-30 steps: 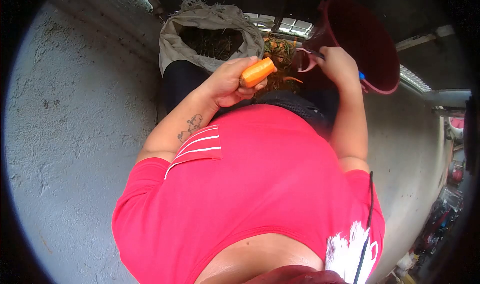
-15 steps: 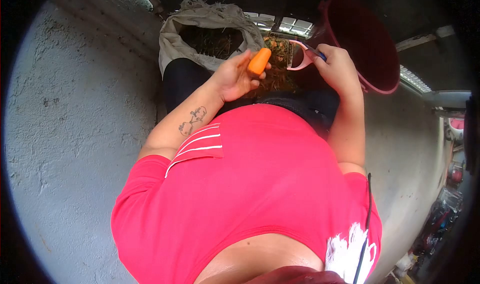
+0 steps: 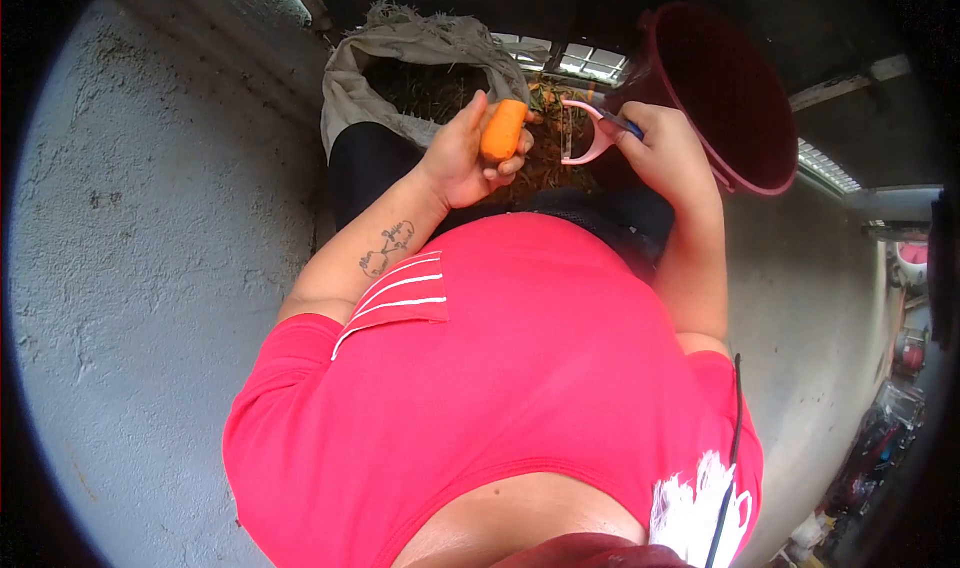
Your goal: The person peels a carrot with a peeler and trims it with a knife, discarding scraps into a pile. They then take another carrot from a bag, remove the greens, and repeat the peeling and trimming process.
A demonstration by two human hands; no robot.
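A short, stubby orange carrot (image 3: pixel 503 131) rests in my left hand (image 3: pixel 452 166), whose fingers curl round its far side while the thumb points up along it. My right hand (image 3: pixel 668 150) is closed round the handle of a pink Y-shaped peeler (image 3: pixel 592 140). The peeler's blade faces the carrot, with a gap between the two. Below and beyond them, orange and brown scraps (image 3: pixel 545 98) lie between my legs, partly hidden by my left hand.
An open whitish woven sack (image 3: pixel 345 93) with dark plant matter inside stands beyond my left hand. A large dark red bucket (image 3: pixel 725 98) is tilted behind my right hand. Grey walls (image 3: pixel 150 268) rise on both sides, and assorted clutter (image 3: pixel 880 438) lies far right.
The carrot has turned in my left hand and come slightly left, showing more of its near end. My right hand has shifted the peeler a little to the left and down.
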